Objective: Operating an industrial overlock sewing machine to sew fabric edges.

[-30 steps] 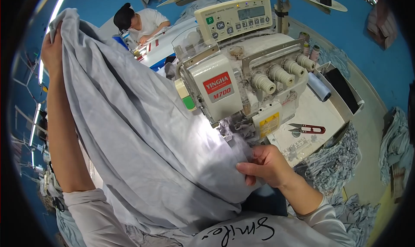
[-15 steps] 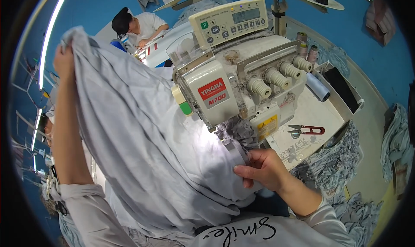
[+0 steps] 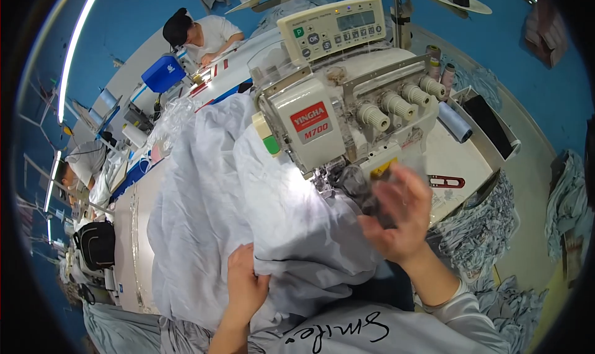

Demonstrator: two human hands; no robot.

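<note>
Light grey fabric [image 3: 204,174] lies bunched over the table and under the lit needle area of a white overlock sewing machine [image 3: 310,125]. At the near edge of the cloth, my left hand [image 3: 243,286] is closed on a fold, its fingertips tucked into the material. My right hand [image 3: 400,218] is raised off the cloth just right of the needle area, in front of the machine's lower cover. Its fingers are spread, somewhat smeared by motion, and I see nothing in them. Behind it, red-handled thread snips [image 3: 447,181] rest on the machine's white base, partly hidden.
A control panel [image 3: 334,29] tops the machine. A blue thread cone [image 3: 455,123] and a white box [image 3: 489,125] sit to the right, above heaped fabric scraps [image 3: 480,249]. One person [image 3: 204,35] sews at the back; another person [image 3: 87,165] is at far left. A black bag [image 3: 96,244] is on the left.
My left hand has come down from the upper left to the near edge, and the lifted fabric has dropped into folds. My right hand has let go of the cloth edge and risen.
</note>
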